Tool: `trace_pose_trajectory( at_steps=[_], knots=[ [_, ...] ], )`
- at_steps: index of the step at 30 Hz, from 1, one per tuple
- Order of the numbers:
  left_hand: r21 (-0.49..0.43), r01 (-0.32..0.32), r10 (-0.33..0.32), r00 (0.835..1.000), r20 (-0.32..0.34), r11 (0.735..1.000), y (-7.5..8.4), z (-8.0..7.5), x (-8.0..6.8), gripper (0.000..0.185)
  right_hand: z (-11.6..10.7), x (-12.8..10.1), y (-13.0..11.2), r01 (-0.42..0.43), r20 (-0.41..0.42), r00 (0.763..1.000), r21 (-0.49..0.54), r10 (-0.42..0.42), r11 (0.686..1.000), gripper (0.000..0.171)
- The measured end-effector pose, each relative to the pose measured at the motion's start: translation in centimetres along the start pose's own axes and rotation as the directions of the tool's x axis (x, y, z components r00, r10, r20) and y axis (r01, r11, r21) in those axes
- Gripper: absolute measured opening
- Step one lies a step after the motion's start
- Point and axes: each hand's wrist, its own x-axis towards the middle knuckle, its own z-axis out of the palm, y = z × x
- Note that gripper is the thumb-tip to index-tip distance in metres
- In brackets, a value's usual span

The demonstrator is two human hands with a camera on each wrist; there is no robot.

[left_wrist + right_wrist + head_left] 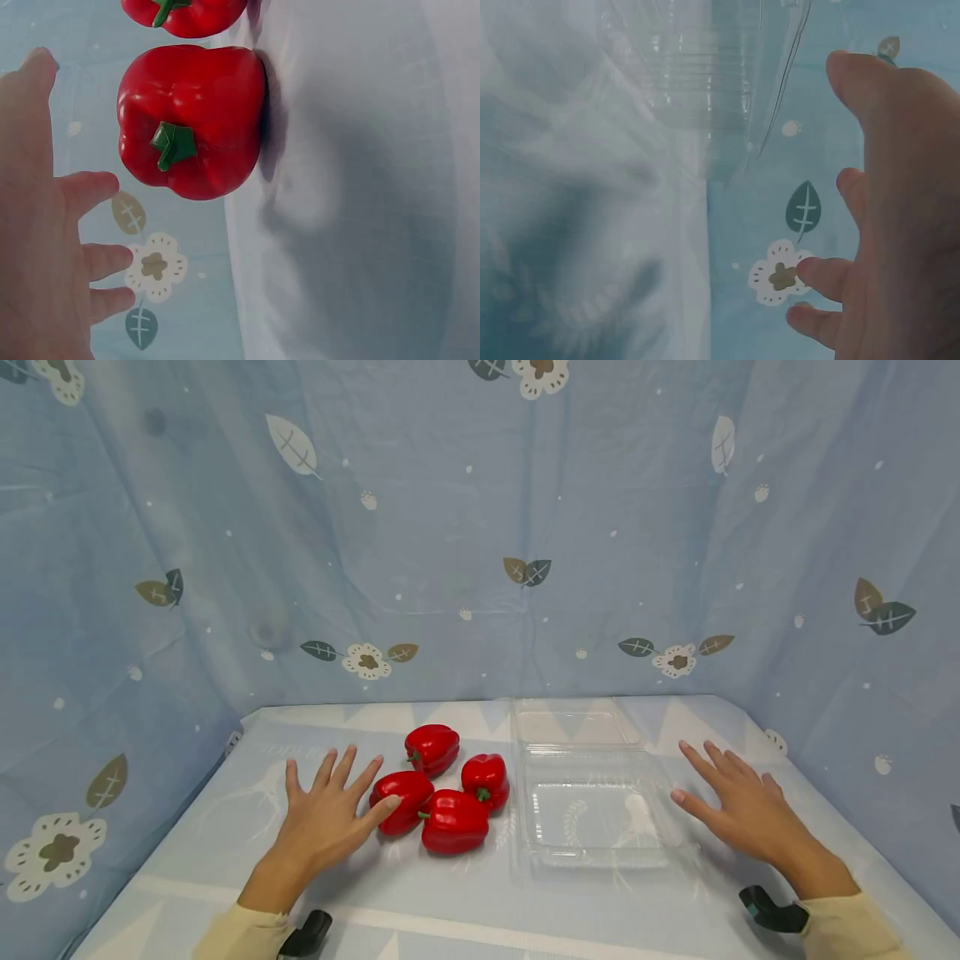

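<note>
Several red bell peppers with green stems lie in a cluster left of the middle of the table. The nearest pepper (454, 823) is at the front, another pepper (405, 800) lies beside my left hand (324, 814), and one (191, 120) fills much of the left wrist view. My left hand is spread, fingers straight, holding nothing. Right of the peppers stands a clear plastic clamshell box (600, 814), its lid (573, 724) folded back. My right hand (738, 806) hovers just right of the box, fingers extended and holding nothing; the box's side (705, 82) shows in the right wrist view.
A pale patterned cloth (420, 902) covers the table. Blue curtains (465, 527) printed with leaves and flowers enclose the back and both sides. A dark wrist device (306, 935) sits at my left cuff and another device (772, 910) at my right cuff.
</note>
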Motion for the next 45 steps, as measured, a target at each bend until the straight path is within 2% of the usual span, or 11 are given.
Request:
trace_pose_trajectory(
  at_steps=[5, 11, 16, 20, 30, 34, 40, 45],
  knots=[
    [-0.038, -0.015, 0.013, 0.999, -0.049, 0.999, -0.1, 0.2, -0.3, 0.076, 0.5, -0.2, 0.2, 0.033, -0.008, 0.999, 0.092, -0.033, 0.995, 0.074],
    [-0.074, -0.056, 0.047, 0.991, -0.124, 0.996, 0.2, 0.3, -0.5, 0.069, 1.3, -1.0, 0.2, 0.014, 0.035, 0.999, 0.281, -0.024, 0.96, 0.067],
    [-0.117, -0.084, 0.06, 0.98, -0.19, 0.99, 0.4, 0.5, -0.6, 0.058, 2.2, -1.5, 0.3, 0.009, 0.03, 0.999, 0.373, -0.022, 0.928, 0.064],
    [-0.134, -0.08, 0.05, 0.976, -0.214, 0.988, 0.7, 0.7, -0.6, 0.056, 2.6, -1.7, 0.1, 0.035, -0.004, 0.999, 0.399, -0.036, 0.916, 0.062],
    [-0.204, -0.033, -0.006, 0.982, -0.19, 0.978, 1.2, 1.8, -0.9, 0.055, 3.0, -2.7, -0.7, -0.003, 0.017, 1.0, 0.457, -0.006, 0.889, 0.058],
    [-0.239, -0.026, -0.02, 0.982, -0.188, 0.971, 1.1, 2.1, -1.1, 0.057, 3.3, -3.1, -1.0, 0.014, -0.012, 1.0, 0.486, -0.009, 0.874, 0.056],
    [-0.31, -0.051, -0.008, 0.982, -0.187, 0.949, 0.7, 2.6, -1.4, 0.058, 3.7, -3.4, -1.2, 0.03, -0.048, 0.999, 0.528, -0.006, 0.849, 0.053],
    [-0.352, -0.034, -0.021, 0.988, -0.151, 0.935, 0.5, 2.6, -1.3, 0.062, 4.3, -3.4, -1.3, 0.039, -0.07, 0.998, 0.559, 0.001, 0.828, 0.051]
  ],
)
